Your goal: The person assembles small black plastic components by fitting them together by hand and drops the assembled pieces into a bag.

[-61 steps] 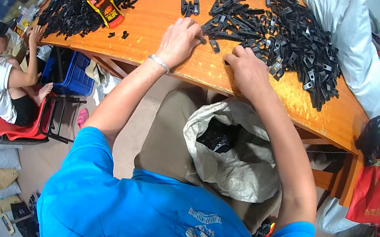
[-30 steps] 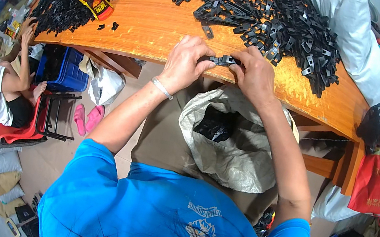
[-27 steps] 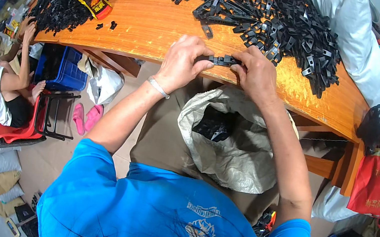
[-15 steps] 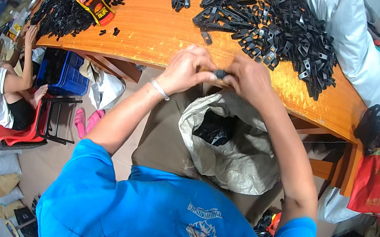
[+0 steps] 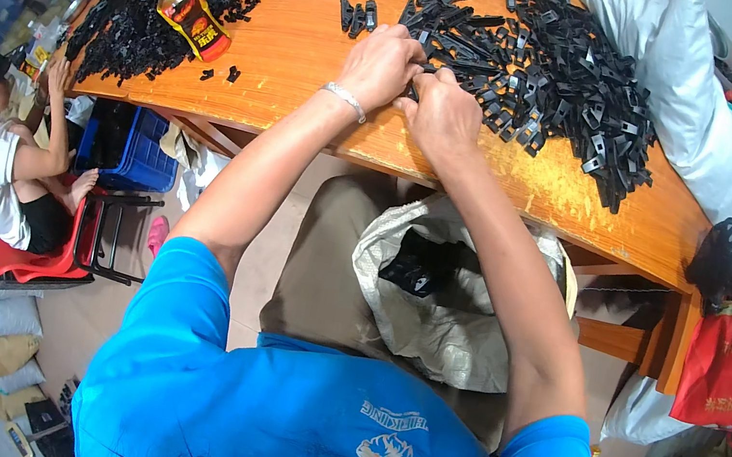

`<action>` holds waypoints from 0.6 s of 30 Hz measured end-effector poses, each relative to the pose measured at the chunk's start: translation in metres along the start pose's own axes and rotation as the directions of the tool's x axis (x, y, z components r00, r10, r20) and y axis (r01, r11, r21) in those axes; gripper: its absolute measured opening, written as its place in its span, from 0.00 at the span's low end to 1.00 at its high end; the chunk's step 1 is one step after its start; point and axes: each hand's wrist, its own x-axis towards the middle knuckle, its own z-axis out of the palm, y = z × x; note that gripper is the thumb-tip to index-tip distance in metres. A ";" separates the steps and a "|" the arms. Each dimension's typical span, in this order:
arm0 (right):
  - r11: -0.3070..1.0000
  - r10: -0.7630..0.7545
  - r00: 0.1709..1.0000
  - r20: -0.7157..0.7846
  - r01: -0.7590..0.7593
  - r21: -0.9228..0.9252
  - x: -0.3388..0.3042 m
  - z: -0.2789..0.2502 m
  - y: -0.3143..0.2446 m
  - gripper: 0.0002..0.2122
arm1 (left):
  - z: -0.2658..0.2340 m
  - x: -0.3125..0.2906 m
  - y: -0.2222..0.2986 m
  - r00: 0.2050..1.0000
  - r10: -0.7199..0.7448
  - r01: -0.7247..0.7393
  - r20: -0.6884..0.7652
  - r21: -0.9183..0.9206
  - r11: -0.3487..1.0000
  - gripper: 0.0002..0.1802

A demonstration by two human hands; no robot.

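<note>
Both my hands meet over the table, fingers bent in close together. My left hand and my right hand pinch a small black plastic piece between them. Fingers cover most of this piece, so its exact shape is hidden. Just beyond my left hand stand a few black plastic clips in a short row. To the right of my hands spreads a large heap of long black clip parts, its near-left edge close to my right fingers.
A heap of smaller black pieces covers the table's left, beside a yellow-capped bottle. Below the table edge, an open white woven sack with black contents rests at my lap. White sacks line the right. A person sits at far left.
Both hands have moved forward from the table's near edge to beside the clip row and right heap, staying together. The view has shifted slightly.
</note>
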 end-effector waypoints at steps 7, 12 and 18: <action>0.995 -0.103 0.995 -0.017 0.103 0.009 -0.007 0.007 0.020 0.08 | 0.001 -0.002 0.004 0.998 0.067 -0.066 -0.008 0.059 0.996 0.06; 0.991 -0.071 0.996 -0.061 0.077 0.107 -0.036 -0.038 0.046 0.10 | 0.003 -0.009 0.010 0.972 0.193 -0.171 -0.131 0.165 0.971 0.07; 0.984 -0.044 0.998 -0.043 0.051 0.172 -0.062 -0.056 0.065 0.10 | 0.007 -0.037 0.035 0.969 0.200 -0.192 -0.146 0.068 0.979 0.09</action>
